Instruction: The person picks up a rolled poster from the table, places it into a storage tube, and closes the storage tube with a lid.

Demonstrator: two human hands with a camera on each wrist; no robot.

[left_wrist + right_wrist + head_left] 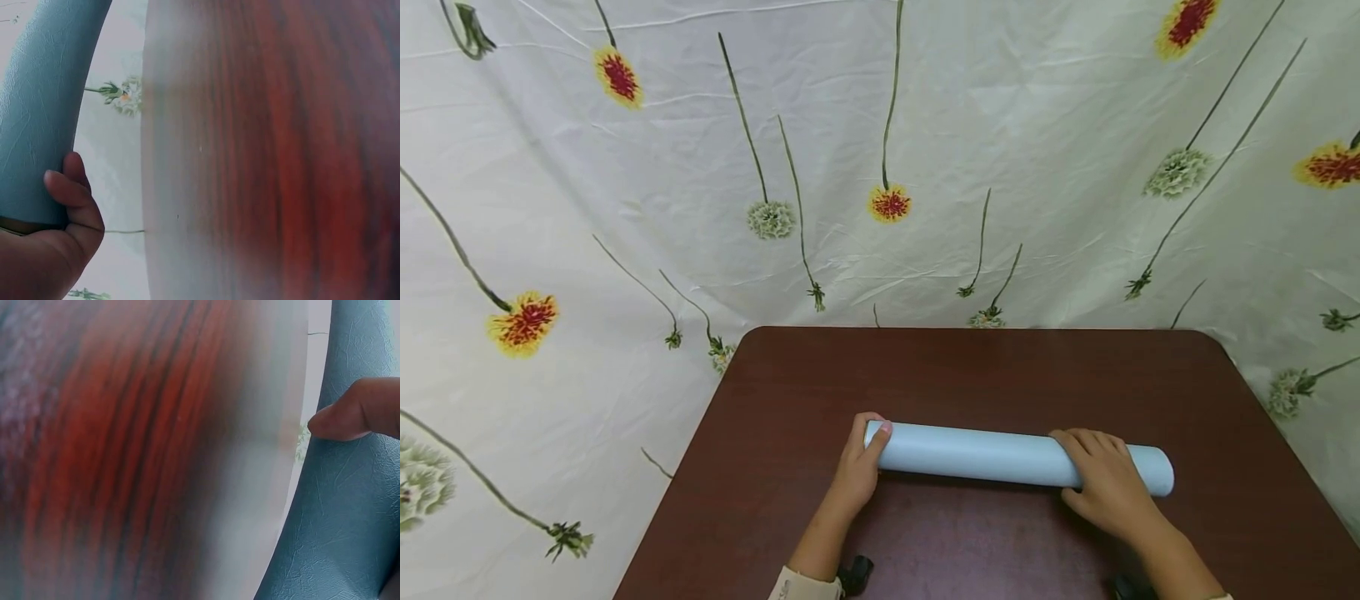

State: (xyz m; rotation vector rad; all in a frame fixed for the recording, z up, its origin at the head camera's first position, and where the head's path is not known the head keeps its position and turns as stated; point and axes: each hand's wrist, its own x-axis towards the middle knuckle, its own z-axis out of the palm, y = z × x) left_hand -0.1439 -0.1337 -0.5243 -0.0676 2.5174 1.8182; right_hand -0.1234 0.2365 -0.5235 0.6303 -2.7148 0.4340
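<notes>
A light blue roll (970, 454) with a finely creased, leather-like surface lies crosswise in front of me, close over the brown table. My left hand (856, 471) grips its left end, the thumb on the near side. In the left wrist view, the fingers of this hand (72, 228) curl around the lower end of the roll (44, 119). Near the right end, my right hand (1105, 483) lies over the top of the roll with its thumb on the near side. The right wrist view shows that thumb (350, 415) pressed along the roll's surface (337, 500).
The dark brown wooden table (962, 375) has rounded far corners. Behind it and at both sides hangs a white cloth (1045, 125) printed with flowers. Black straps (855, 575) show at the wrists, near beige sleeves (805, 586).
</notes>
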